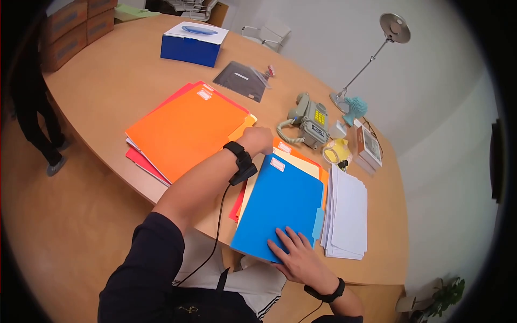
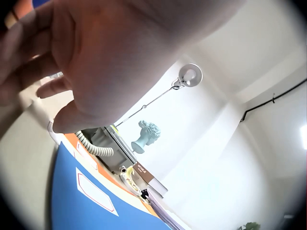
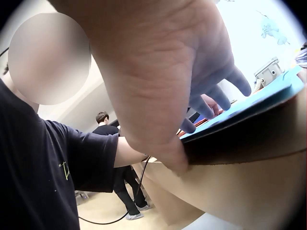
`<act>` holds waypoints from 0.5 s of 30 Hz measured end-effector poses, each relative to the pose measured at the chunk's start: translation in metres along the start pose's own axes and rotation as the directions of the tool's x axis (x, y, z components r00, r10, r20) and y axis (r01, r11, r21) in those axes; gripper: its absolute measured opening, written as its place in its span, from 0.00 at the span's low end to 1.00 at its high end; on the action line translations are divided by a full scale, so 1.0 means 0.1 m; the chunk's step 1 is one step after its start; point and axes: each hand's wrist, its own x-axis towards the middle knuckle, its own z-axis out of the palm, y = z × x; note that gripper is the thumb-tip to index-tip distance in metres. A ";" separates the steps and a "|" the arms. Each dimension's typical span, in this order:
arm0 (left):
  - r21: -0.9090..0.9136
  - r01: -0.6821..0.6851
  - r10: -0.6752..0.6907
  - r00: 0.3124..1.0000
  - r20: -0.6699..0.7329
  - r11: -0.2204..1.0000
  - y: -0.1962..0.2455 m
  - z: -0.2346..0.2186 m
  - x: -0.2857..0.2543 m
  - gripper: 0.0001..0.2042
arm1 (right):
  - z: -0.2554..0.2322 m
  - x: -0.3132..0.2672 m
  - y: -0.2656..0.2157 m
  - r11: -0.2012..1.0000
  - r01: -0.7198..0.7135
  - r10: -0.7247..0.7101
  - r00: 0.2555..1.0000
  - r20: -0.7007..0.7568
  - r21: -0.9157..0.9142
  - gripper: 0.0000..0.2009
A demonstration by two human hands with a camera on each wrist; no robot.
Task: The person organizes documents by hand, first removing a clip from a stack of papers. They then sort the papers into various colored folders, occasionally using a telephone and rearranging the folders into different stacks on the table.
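A blue folder (image 1: 285,199) with a white label lies on top of a pile of cream, orange and red folders near the table's front edge. At its far left corner is my left hand (image 1: 257,141); in the left wrist view the thumb (image 2: 72,120) touches that corner and the other fingers are loosely spread. My right hand (image 1: 299,261) rests on the near right part of the blue folder with its fingers spread on top. In the right wrist view the right thumb (image 3: 176,155) lies at the folder's near edge. A second pile, topped by an orange folder (image 1: 183,134), lies to the left.
White papers (image 1: 347,215) lie right of the blue folder. Behind stand a telephone (image 1: 312,121), a desk lamp (image 1: 396,28), a blue bust (image 1: 355,107) and books (image 1: 368,148). Farther back are a blue-and-white box (image 1: 191,48) and cardboard boxes (image 1: 72,27). A person (image 1: 35,102) stands left.
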 end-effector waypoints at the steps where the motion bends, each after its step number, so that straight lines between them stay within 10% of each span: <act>1: -0.004 0.005 -0.005 1.000 -0.001 1.000 -0.01 -0.02 0.00 0.16 | 0.02 0.01 0.01 1.000 0.007 -0.007 1.000 0.002 0.030 0.27; 15: -0.249 -0.178 0.124 0.968 -0.219 0.952 0.04 -0.01 0.18 0.16 | 0.05 0.27 0.38 0.999 -0.022 0.023 1.000 -0.017 0.034 0.33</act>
